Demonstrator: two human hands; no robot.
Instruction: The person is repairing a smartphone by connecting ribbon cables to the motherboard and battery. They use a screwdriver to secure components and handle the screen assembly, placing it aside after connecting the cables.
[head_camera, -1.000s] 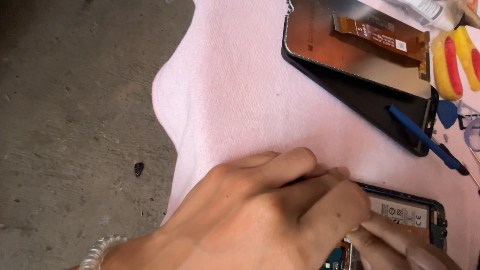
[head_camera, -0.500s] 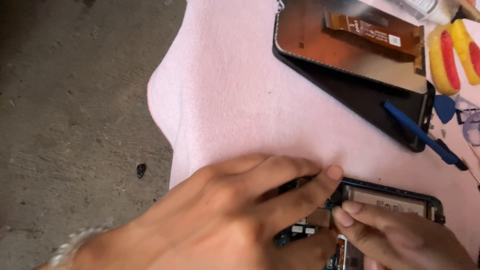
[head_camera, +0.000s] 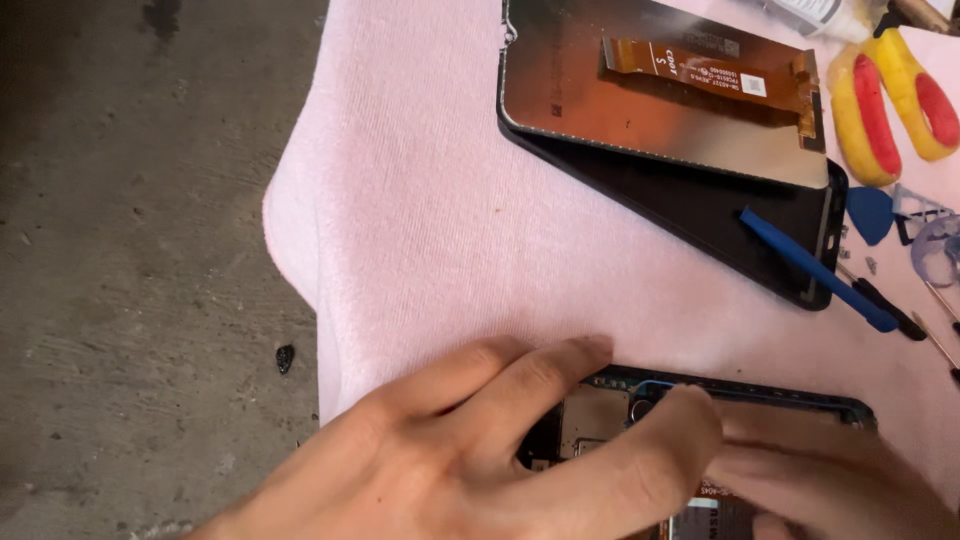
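An opened phone body (head_camera: 600, 412) with its circuit board bare lies at the bottom edge of a pink cloth (head_camera: 420, 220). My left hand (head_camera: 480, 460) comes in from the lower left and covers the phone's left end, fingers along its top edge and thumb pressed on the board. My right hand (head_camera: 815, 480) lies flat on the phone's right part, its fingertips meeting the left thumb. Whether anything is pinched under those fingers is hidden.
A detached screen panel (head_camera: 640, 100) with an orange flex cable rests on a black cover (head_camera: 700, 215) at the upper right. A blue pry stick (head_camera: 810, 262), a blue pick (head_camera: 870, 212) and yellow-red handles (head_camera: 880, 110) lie beside it. Bare concrete (head_camera: 130, 250) is to the left.
My left hand has opened out and slid lower over the phone, its thumb now on the board. My right hand's fingers have moved left under that thumb. More of the phone's top edge shows.
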